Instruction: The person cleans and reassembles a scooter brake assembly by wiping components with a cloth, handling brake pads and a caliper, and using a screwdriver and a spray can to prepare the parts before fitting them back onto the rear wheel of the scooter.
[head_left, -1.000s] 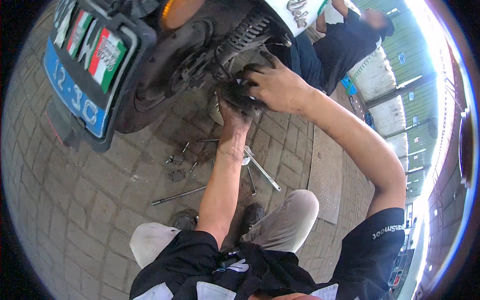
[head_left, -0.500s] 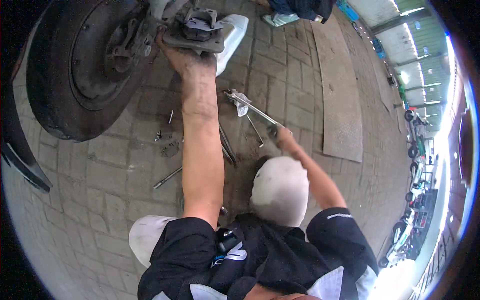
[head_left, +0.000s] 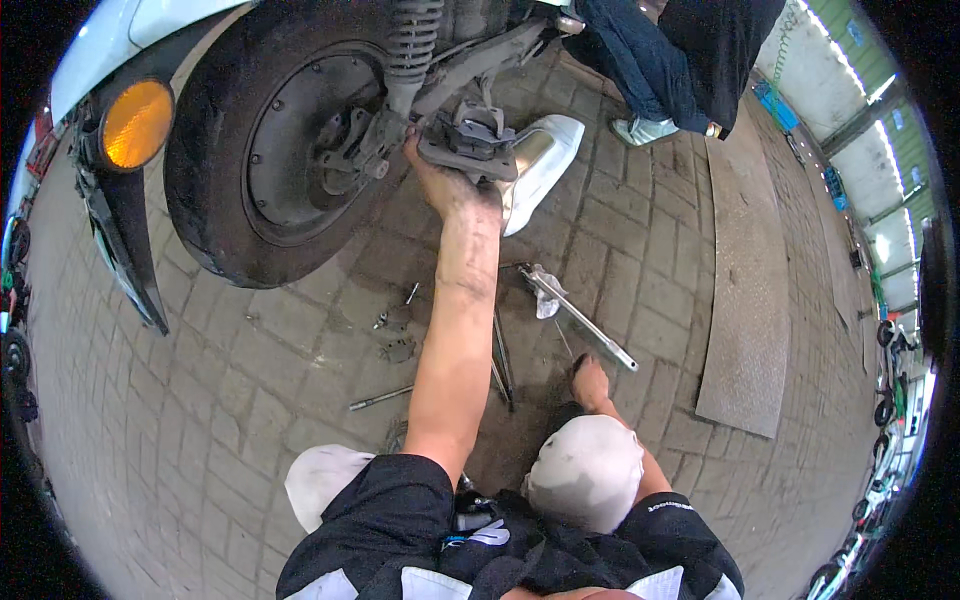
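Note:
My left hand point(head_left: 447, 180) reaches up beside the scooter wheel point(head_left: 225, 150) and is closed around the underside of a dark metal bracket-like part point(head_left: 470, 145); most of its fingers are hidden behind that part. A long silver wrench point(head_left: 595, 330) lies on the paving, its far end by a crumpled white rag point(head_left: 546, 292). Low at the right, just short of the wrench's near end, my right hand point(head_left: 591, 384) is closed at the lower end of a thin hex key point(head_left: 564, 338). Its fingertips are dark and partly hidden.
Near my left forearm lie a metal extension bar point(head_left: 380, 399), small bolts point(head_left: 381, 320) and dark rods point(head_left: 501, 360). A white and gold panel point(head_left: 545, 170) stands behind the bracket. Another person's shoe point(head_left: 645, 130) is at the far right, near a metal sheet point(head_left: 745, 300).
My right hand has let go of the long wrench, which now lies on the paving, and has moved to the hex key. My left hand keeps its hold. The view has shifted, showing more wheel.

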